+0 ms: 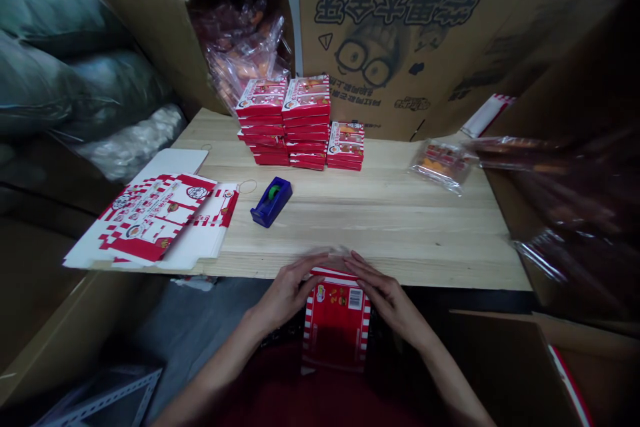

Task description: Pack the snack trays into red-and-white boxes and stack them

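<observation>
A red printed carton (335, 330) with white striped edges and a barcode is held upright at the table's front edge. My left hand (297, 283) closes on its upper left side, thumb on the near face. On the upper right side, my right hand (383, 290) grips the same carton. The carton's top end, between my fingertips, is blurred by motion. Beyond my hands on the table stands a blue tape dispenser (271, 202) with a green core.
Stacked red boxes (306, 107) stand at the back. Flat printed cardboard sheets (165, 213) lie at left. A clear food-toy packet (443, 163) rests at right, near a heap of plastic bags (575, 213). An open carton (150, 7) of packets stands behind.
</observation>
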Motion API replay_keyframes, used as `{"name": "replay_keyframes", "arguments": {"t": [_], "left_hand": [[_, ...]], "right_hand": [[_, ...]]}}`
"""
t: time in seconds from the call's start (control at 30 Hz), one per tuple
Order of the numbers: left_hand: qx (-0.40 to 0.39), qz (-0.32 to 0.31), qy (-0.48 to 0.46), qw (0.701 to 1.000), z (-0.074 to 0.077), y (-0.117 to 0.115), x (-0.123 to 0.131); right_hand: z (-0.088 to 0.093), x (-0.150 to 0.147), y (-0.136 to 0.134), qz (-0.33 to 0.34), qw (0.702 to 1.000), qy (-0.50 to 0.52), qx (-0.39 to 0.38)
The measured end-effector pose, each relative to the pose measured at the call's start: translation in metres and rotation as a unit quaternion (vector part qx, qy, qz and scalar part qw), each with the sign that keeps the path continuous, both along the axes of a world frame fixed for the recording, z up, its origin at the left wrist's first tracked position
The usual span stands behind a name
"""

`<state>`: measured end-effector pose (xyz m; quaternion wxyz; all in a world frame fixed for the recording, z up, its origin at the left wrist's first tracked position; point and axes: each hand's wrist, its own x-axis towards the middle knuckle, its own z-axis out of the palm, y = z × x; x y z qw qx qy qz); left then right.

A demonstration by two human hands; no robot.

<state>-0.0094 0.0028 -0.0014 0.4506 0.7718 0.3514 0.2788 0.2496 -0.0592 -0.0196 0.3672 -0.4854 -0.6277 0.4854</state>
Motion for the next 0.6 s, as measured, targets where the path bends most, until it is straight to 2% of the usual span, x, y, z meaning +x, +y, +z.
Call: {"name": "replay_keyframes", "arguments": {"t": [0.17,0.37,0.47,0.6], "left_hand": [[-0.047,0.025,-0.039,0.998,-0.002,-0.003,0.001],[-0.126,0.001,-0.064,0.99,0.007,0.003,0.003],[-0.108,-0.005,-0.059,0.992,0.015,0.0,0.002],[-0.065,-0.005,-0.04,0.997,0.023,-0.01,0.001]], "right_hand": [[0.003,-0.008,0.006,-0.06,0.988,0.1,-0.099],[0.012,-0.009,0.029,-0.017,0.95,0.204,-0.236],[0.012,-0.008,0.027,-0.005,0.933,0.24,-0.27],[0.011,-0.008,0.013,-0.044,0.927,0.267,-0.258]]}}
